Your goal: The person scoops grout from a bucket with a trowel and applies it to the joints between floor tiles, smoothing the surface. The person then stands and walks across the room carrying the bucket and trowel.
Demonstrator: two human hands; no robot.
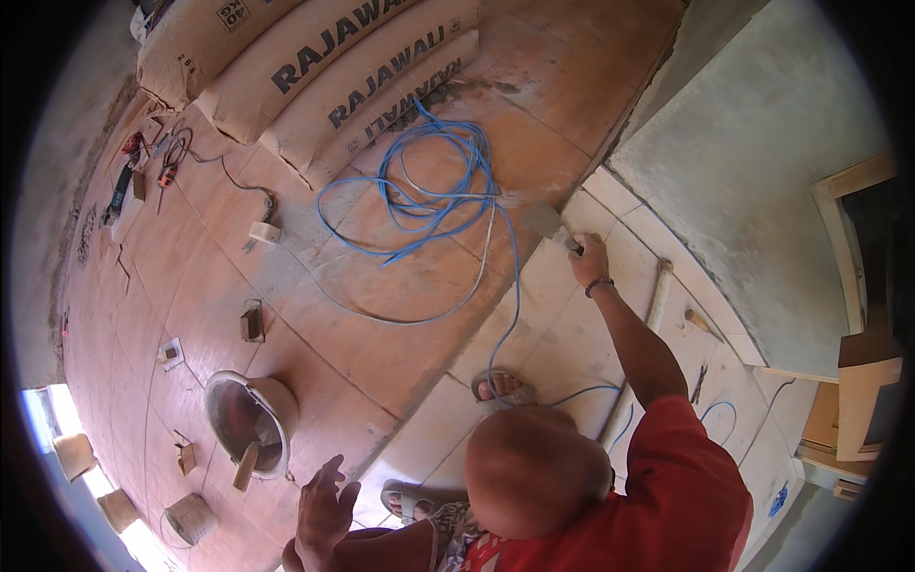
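Observation:
My right hand (591, 261), with a dark band at its wrist, is closed round the handle of a trowel (543, 219). The trowel's broad grey blade lies over the border between orange and pale floor tiles, by the blue cable. My left hand (326, 507) hangs low at the left of my legs, fingers apart and nothing in it. Up and to its left stands a bucket (289, 410) with a grey-smeared inside. A wooden handle (246, 465) leans out over the bucket's rim. My sandalled feet (503, 387) are on the pale tiles.
Stacked paper sacks (315, 86) fill the far left. A coiled blue cable (438, 195) lies ahead, one strand running past my foot. Power tools (119, 191), a tape roll (264, 232) and small blocks (252, 322) lie leftward. A pipe (658, 296) rests along the right.

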